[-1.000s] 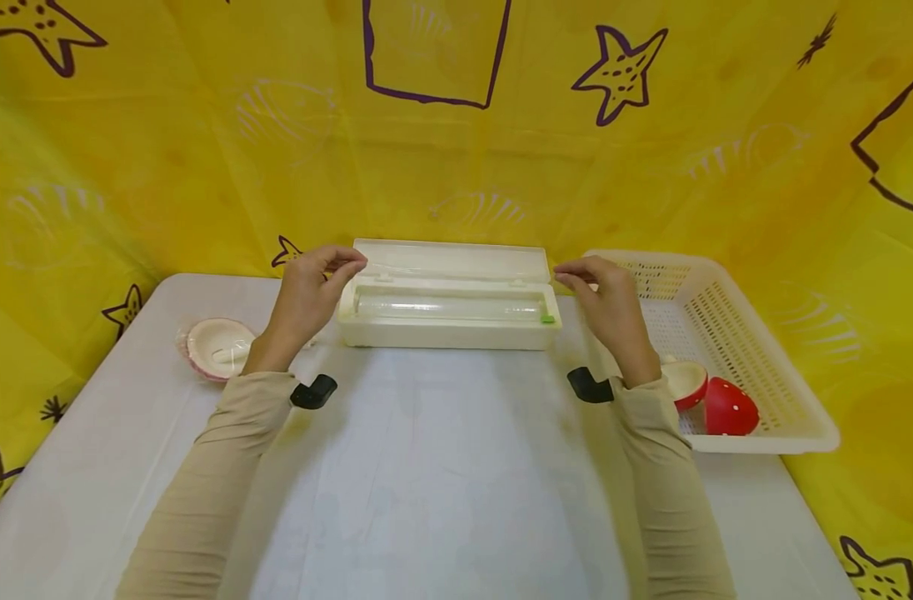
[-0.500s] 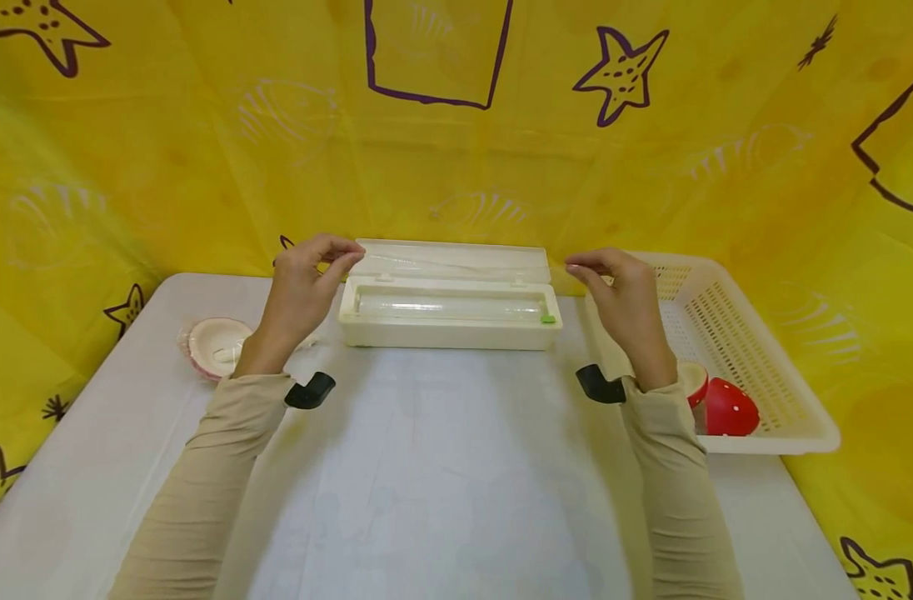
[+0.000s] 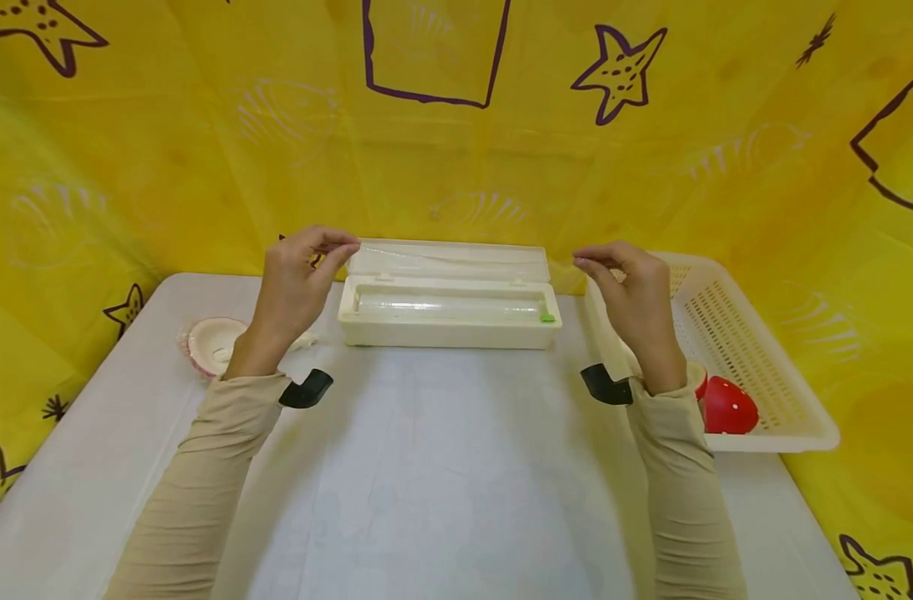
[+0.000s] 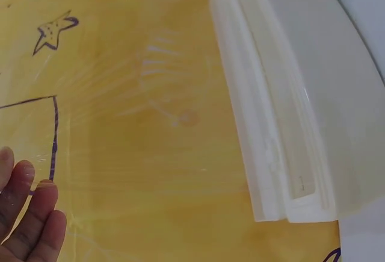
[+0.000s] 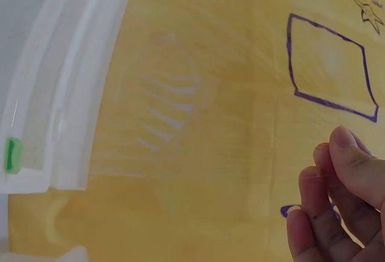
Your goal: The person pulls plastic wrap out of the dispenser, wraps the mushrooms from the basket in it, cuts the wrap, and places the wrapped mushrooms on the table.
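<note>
A long white cling film dispenser box (image 3: pixel 449 335) stands with its lid (image 3: pixel 456 267) raised at the table's back. Inside lies a clear roll of cling film (image 3: pixel 449 306), and a green tab sits at its right end. Above the box, a thin, nearly invisible sheet of cling film (image 3: pixel 441 256) stretches between the two hands. My left hand (image 3: pixel 287 287) pinches its left end between thumb and fingers. At the other end, my right hand (image 3: pixel 636 304) pinches the film too. Faint creases of the sheet show in both wrist views.
At left sits a film-wrapped bowl (image 3: pixel 207 343) with a pale utensil, partly behind the left wrist. A white plastic basket (image 3: pixel 771 443) at right holds red, white-dotted pieces (image 3: pixel 729 406). A yellow patterned curtain (image 3: pixel 456 167) hangs right behind the table (image 3: pixel 456 483).
Both hands have risen a little and moved apart, the left to the left, the right to the right. The cling film sheet has lifted higher above the box.
</note>
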The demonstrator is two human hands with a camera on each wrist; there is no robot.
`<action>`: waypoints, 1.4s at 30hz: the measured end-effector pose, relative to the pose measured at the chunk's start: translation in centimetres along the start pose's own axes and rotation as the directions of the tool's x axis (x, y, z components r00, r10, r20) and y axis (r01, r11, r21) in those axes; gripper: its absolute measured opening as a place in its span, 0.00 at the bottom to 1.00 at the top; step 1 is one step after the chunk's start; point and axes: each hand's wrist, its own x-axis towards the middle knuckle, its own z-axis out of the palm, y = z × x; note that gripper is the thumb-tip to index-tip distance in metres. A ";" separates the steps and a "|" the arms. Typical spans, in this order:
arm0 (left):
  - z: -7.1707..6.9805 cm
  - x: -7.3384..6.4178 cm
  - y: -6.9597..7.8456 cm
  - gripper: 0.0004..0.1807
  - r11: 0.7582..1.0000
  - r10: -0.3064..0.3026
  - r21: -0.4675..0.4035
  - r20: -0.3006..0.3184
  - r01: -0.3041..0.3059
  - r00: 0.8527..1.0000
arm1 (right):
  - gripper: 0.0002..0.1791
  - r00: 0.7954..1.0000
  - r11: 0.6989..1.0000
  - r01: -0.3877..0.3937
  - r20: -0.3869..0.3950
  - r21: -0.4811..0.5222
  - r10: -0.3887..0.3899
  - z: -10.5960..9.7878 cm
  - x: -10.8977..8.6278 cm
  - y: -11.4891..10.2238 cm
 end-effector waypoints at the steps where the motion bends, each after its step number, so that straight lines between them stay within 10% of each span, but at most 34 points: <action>1: -0.1 0.0 0.1 0.06 1.000 0.002 -0.002 -0.003 -0.002 1.000 | 0.07 1.000 1.000 -0.001 -0.003 0.006 0.001 -0.1 0.0 0.0; 42: -2.5 -1.0 3.2 0.05 0.995 0.086 -0.040 -0.052 -0.088 0.995 | 0.06 0.998 0.994 0.042 -0.050 0.099 -0.037 -2.7 -1.4 -2.9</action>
